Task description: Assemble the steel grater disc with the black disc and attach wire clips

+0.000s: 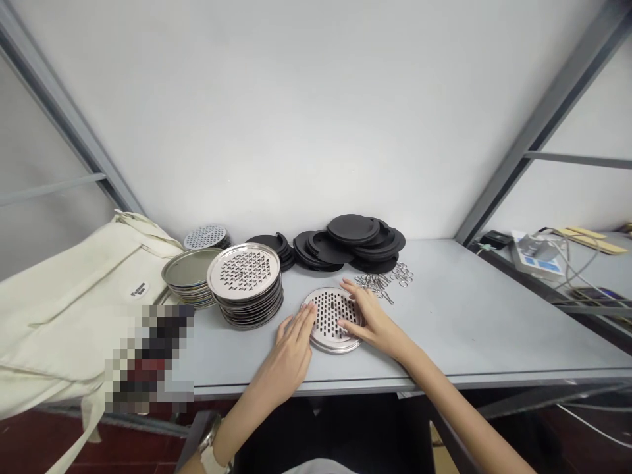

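A round metal disc with slots [332, 316] lies flat on the grey table near its front edge. My left hand [291, 352] rests at the disc's left rim, fingers stretched out on it. From the right, my right hand [375, 322] reaches over the disc, thumb and fingers spread apart, the tips on or just above the slotted face. To the left stands a stack of metal grater discs [244, 273]. Behind the disc are piled black round parts [353, 230], with small metal rings [402, 274] and metal clips [374, 283] beside them.
Plain round discs [192, 266] are stacked farther left, near more perforated discs [205, 237] and another black pile [271, 245]. A cream cloth bag [79, 283] covers the left end. Cables and a white box [536, 253] lie on the right, beyond a metal post [523, 145].
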